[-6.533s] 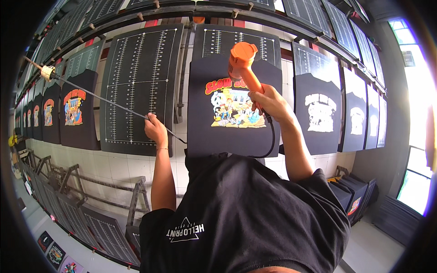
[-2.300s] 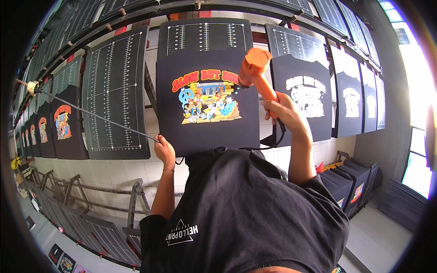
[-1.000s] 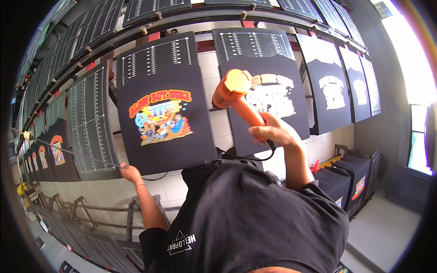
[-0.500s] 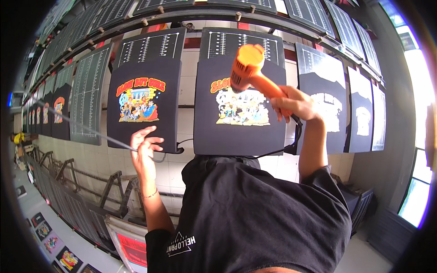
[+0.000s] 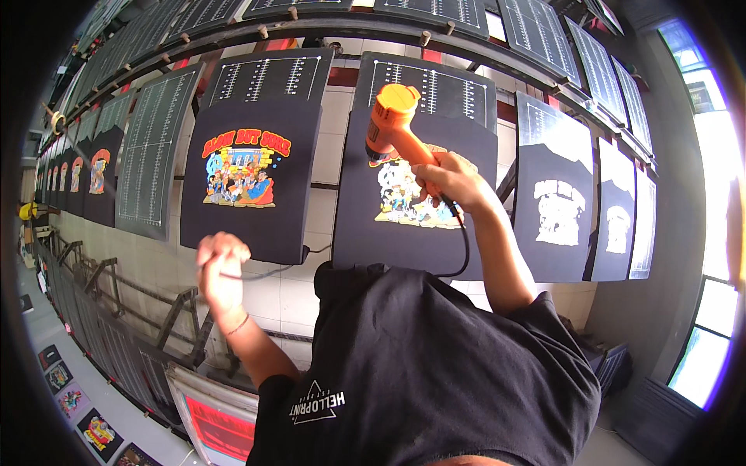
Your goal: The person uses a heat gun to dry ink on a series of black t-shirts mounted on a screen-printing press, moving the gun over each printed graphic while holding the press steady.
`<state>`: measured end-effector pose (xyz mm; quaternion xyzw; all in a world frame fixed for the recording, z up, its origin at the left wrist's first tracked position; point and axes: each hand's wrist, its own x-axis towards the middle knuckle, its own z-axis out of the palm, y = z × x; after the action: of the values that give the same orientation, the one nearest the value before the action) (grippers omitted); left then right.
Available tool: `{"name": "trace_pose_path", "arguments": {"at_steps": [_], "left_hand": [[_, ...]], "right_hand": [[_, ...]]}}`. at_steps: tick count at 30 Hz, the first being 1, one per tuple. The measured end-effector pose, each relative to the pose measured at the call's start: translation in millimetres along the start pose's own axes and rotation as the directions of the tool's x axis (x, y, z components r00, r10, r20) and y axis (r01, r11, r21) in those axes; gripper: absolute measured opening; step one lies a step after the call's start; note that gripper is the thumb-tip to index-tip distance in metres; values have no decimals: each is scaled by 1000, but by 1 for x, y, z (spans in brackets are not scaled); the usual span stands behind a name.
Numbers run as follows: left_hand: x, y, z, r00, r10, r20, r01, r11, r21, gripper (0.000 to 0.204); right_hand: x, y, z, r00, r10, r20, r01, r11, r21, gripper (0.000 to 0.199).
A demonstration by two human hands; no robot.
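Note:
My right hand (image 5: 454,182) grips the handle of an orange heat gun (image 5: 400,105). Its dark nozzle hangs over a black T-shirt (image 5: 357,225) on a flat board, hiding part of the colourful cartoon print (image 5: 416,206) beneath. From the handle a black cord loops down toward my body. At the left, my left hand (image 5: 223,268) is raised with curled, slightly blurred fingers around a grey cord (image 5: 272,273), which runs right past the lower edge of a second black T-shirt (image 5: 241,221). That shirt carries a full-colour cartoon print (image 5: 239,172).
Black boards with white ruled marks (image 5: 159,147) line a long metal rack (image 5: 373,31). Further right, shirts bear white prints (image 5: 558,211). Several printed shirts continue leftward. A framed red screen (image 5: 217,423) leans at lower left, near metal stands (image 5: 179,318).
My right hand and the heat gun have shifted left relative to the shirt. My left hand has moved left and its fingers have curled in; the cord beside it has swung.

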<state>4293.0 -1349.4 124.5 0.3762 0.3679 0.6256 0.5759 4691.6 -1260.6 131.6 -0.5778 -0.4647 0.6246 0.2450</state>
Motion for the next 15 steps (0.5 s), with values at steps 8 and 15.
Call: {"name": "trace_pose_path", "arguments": {"at_steps": [8,15], "left_hand": [[-8,124,123,311,814,490,-535,577,-618,20],[-9,180,175,19,854,520,-565,438,-699,27]], "right_hand": [[12,17,9,999,-40,-3,39,994,-99,29],[4,13,14,999,-22,-23,20,998,-66,28]]}}
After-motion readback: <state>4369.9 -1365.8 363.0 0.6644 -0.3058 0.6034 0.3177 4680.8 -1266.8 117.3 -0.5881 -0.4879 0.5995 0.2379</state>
